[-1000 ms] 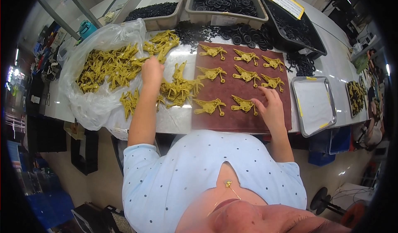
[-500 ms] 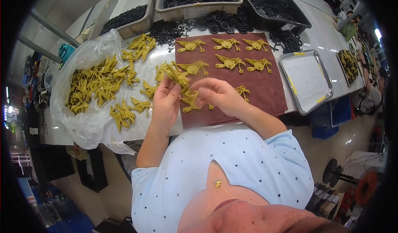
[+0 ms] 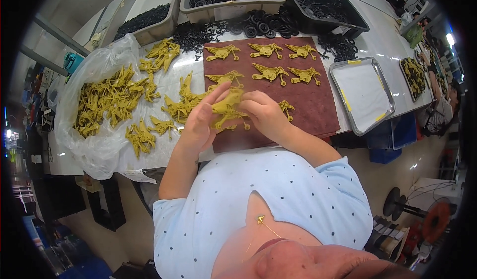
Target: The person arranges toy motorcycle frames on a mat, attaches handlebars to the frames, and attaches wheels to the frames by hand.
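- Our right hand (image 3: pixel 267 114) pinches a blurred mustard-yellow irregular plastic part (image 3: pixel 229 100) above the maroon rectangular cloth (image 3: pixel 310 111).
- Our left hand (image 3: pixel 200 123) is spread beside it; we cannot tell whether it touches.
- Beyond, matching parts (image 3: pixel 269 72) lie in rows.
- Left, a clear plastic bag (image 3: pixel 67 134) holds more.

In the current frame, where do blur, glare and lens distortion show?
Head view: the yellow part between the left hand and right hand is smeared; head view: highlights glint off the white table and plastic bag; head view: the table's edges curve toward the dark fisheye rim.
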The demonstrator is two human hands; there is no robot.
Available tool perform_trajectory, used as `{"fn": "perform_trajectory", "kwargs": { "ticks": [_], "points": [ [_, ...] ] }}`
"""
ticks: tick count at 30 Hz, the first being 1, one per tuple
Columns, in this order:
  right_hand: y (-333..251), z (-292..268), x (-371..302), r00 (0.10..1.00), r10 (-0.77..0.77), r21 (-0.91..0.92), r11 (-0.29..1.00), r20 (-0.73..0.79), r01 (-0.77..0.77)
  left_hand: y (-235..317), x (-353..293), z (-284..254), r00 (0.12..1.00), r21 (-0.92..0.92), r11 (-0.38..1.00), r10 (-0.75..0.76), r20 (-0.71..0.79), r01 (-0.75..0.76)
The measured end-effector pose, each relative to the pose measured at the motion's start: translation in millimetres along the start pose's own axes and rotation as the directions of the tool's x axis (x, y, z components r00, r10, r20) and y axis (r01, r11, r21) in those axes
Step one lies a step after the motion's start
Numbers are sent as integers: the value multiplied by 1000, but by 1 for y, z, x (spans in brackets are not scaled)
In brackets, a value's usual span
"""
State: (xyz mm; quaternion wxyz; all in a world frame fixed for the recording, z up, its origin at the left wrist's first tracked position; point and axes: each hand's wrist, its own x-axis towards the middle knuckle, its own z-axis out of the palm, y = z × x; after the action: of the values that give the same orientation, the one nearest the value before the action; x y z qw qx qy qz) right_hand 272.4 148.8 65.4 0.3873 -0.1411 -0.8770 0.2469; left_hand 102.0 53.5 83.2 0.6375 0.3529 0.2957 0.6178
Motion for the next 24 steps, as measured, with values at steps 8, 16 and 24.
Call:
{"fn": "perform_trajectory", "kwargs": {
  "ticks": [8,16,24],
  "points": [
    [0,-8,3,987,-157,-141,978,-21,152,10,-8,0,957,162,948,-255,-135,275],
    [-8,-23,1,810,527,777,386,257,-497,17,-12,-5,964,294,919,-244,-105,264],
    [15,-20,-18,508,287,572,-216,812,-792,-7,-2,2,845,968,-130,472,252,-216]
  ]
}}
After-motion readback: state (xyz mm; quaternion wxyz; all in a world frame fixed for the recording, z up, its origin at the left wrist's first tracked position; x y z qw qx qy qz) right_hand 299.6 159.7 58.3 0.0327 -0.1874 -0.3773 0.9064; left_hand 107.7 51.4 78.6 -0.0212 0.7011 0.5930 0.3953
